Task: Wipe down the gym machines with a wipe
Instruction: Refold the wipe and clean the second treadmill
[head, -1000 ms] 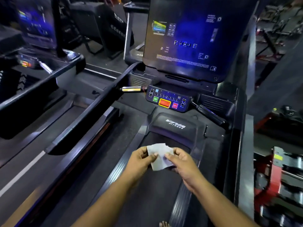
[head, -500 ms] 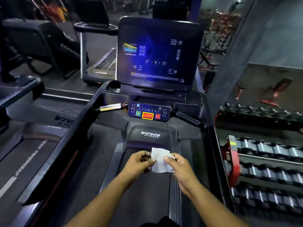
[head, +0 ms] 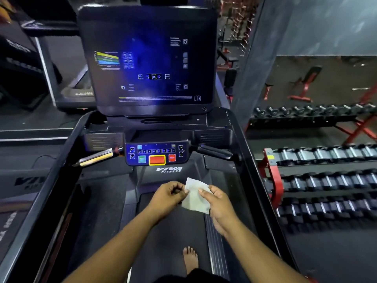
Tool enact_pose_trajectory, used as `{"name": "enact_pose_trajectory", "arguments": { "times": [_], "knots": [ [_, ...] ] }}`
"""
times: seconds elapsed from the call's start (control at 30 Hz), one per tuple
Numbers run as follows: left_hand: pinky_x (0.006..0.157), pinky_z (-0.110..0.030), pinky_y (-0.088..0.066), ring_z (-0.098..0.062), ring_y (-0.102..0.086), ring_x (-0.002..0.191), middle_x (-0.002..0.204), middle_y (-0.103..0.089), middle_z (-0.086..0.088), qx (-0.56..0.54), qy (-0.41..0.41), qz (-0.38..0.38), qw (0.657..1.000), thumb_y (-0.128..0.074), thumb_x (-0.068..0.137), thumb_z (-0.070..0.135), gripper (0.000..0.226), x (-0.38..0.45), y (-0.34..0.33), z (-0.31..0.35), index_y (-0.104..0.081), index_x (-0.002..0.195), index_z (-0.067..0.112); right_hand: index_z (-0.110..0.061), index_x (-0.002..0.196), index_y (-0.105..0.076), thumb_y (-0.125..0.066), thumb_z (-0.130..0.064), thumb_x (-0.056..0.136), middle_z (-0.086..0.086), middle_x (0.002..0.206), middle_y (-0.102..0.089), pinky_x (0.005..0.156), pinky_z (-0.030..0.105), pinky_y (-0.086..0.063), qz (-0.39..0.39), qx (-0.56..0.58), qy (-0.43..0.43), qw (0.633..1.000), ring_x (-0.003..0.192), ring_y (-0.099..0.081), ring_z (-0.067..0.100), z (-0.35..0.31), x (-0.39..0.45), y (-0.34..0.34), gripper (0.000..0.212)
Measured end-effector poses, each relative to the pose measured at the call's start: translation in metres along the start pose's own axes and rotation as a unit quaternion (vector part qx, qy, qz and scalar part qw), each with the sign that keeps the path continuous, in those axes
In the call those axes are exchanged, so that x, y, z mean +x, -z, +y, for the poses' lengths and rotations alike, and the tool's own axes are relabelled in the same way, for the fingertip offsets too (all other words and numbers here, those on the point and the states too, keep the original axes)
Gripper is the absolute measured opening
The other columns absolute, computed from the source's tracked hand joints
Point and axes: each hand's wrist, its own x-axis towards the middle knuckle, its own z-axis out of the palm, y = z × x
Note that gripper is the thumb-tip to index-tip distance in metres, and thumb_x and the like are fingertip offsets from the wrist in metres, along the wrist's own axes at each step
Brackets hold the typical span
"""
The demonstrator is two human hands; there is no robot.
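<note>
I stand on a black treadmill point(head: 171, 170) and hold a white wipe point(head: 194, 198) in front of me, above the belt. My left hand point(head: 168, 196) pinches the wipe's left edge. My right hand point(head: 219, 205) grips its right side, thumb on top. Ahead is the dark console screen point(head: 146, 64) with blue graphics. Below it sits the button panel point(head: 156, 154) with a red stop button. Both hands are below the panel and apart from it.
Black side rails point(head: 51, 180) run along both sides of the belt. A silver grip handle point(head: 95, 157) sticks out left of the panel, a black one point(head: 214, 151) right. A dumbbell rack point(head: 326, 180) stands to the right. Another treadmill point(head: 20, 180) is at left. My bare foot point(head: 190, 259) is on the belt.
My view has swung right and centred on the console, which now looks closer. Both hands have kept hold of the wipe, its top corner now pointing up.
</note>
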Motion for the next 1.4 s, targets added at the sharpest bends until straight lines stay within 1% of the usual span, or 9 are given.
{"name": "enact_pose_trajectory", "arguments": {
  "times": [0.13, 0.27, 0.47, 0.63, 0.87, 1.07, 1.17, 1.3, 1.4],
  "knots": [
    [0.067, -0.022, -0.048, -0.001, -0.059, 0.064, 0.074, -0.071, 0.01, 0.085, -0.013, 0.0, 0.996, -0.071, 0.095, 0.022, 0.007, 0.055, 0.006, 0.013, -0.071, 0.088, 0.02, -0.004, 0.113, -0.064, -0.077, -0.027, 0.079, 0.02, 0.114, -0.072, 0.095, 0.053, -0.053, 0.037, 0.028, 0.006, 0.999, 0.102, -0.07, 0.034, -0.016, 0.052, -0.002, 0.043],
    [0.073, -0.026, -0.054, -0.001, -0.066, 0.076, 0.082, -0.071, 0.02, 0.173, -0.057, 0.001, 0.983, -0.07, 0.095, 0.027, 0.006, 0.11, 0.015, 0.031, -0.07, 0.09, 0.031, -0.013, 0.105, -0.067, -0.066, -0.016, 0.095, 0.012, 0.104, -0.075, 0.086, 0.043, -0.054, 0.054, -0.005, 0.035, 0.998, 0.091, -0.07, 0.024, -0.04, 0.107, 0.001, 0.01],
    [0.08, -0.036, -0.054, -0.011, -0.063, 0.088, 0.094, -0.07, 0.013, 0.302, -0.129, -0.021, 0.944, -0.065, 0.096, 0.028, 0.01, 0.153, 0.03, 0.043, -0.071, 0.103, 0.029, -0.023, 0.092, -0.067, -0.059, -0.012, 0.101, -0.015, 0.081, -0.075, 0.072, 0.018, -0.054, 0.1, -0.064, 0.083, 0.989, 0.075, -0.068, -0.003, -0.062, 0.155, -0.004, 0.016],
    [0.087, -0.039, -0.052, -0.02, -0.059, 0.104, 0.11, -0.07, 0.006, 0.405, -0.212, -0.025, 0.889, -0.062, 0.098, 0.031, 0.017, 0.182, 0.054, 0.041, -0.071, 0.111, 0.027, -0.019, 0.107, -0.071, -0.058, -0.021, 0.101, -0.002, 0.1, -0.075, 0.088, 0.033, -0.053, 0.149, -0.138, 0.154, 0.967, 0.098, -0.07, 0.016, -0.065, 0.177, -0.008, 0.015],
    [0.11, -0.042, -0.034, -0.017, -0.04, 0.136, 0.144, -0.047, 0.01, 0.497, -0.243, -0.089, 0.829, -0.057, 0.097, 0.046, 0.042, 0.209, 0.085, 0.04, -0.056, 0.138, 0.035, -0.026, 0.115, -0.069, -0.055, -0.009, 0.102, -0.014, 0.107, -0.072, 0.09, 0.019, -0.048, 0.211, -0.223, 0.222, 0.925, 0.102, -0.065, -0.002, -0.051, 0.172, -0.028, 0.025],
    [0.125, -0.054, -0.01, -0.015, -0.012, 0.155, 0.168, -0.018, 0.005, 0.518, -0.241, -0.136, 0.809, -0.052, 0.1, 0.051, 0.066, 0.224, 0.081, 0.032, -0.03, 0.158, 0.029, -0.018, 0.135, -0.063, -0.051, -0.013, 0.102, 0.005, 0.136, -0.064, 0.107, 0.033, -0.045, 0.35, -0.371, 0.235, 0.827, 0.131, -0.056, 0.019, -0.048, 0.182, -0.013, 0.035],
    [0.123, -0.061, -0.003, -0.014, 0.003, 0.157, 0.171, 0.003, 0.005, 0.553, -0.212, -0.174, 0.787, -0.047, 0.102, 0.054, 0.078, 0.233, 0.071, 0.03, -0.009, 0.163, 0.025, -0.015, 0.143, -0.055, -0.046, -0.007, 0.103, 0.009, 0.152, -0.05, 0.119, 0.042, -0.034, 0.265, -0.47, 0.236, 0.808, 0.146, -0.038, 0.025, -0.04, 0.199, -0.012, 0.043],
    [0.123, -0.063, 0.004, -0.012, 0.018, 0.155, 0.169, 0.02, 0.007, 0.585, -0.195, -0.197, 0.762, -0.041, 0.102, 0.058, 0.087, 0.241, 0.066, 0.023, 0.014, 0.161, 0.026, -0.013, 0.155, -0.033, -0.035, -0.035, 0.102, 0.007, 0.161, -0.032, 0.124, 0.055, -0.013, 0.14, -0.629, 0.208, 0.736, 0.153, -0.021, 0.027, -0.008, 0.223, -0.019, 0.058],
    [0.123, -0.061, 0.007, -0.012, 0.019, 0.155, 0.168, 0.023, 0.007, 0.593, -0.201, -0.197, 0.754, -0.044, 0.099, 0.06, 0.094, 0.244, 0.066, 0.021, 0.02, 0.159, 0.026, -0.012, 0.139, -0.048, -0.054, -0.038, 0.088, 0.008, 0.135, -0.053, 0.119, 0.051, -0.028, 0.129, -0.689, 0.235, 0.674, 0.131, -0.047, 0.029, -0.02, 0.244, -0.011, 0.057]
  ]
}}
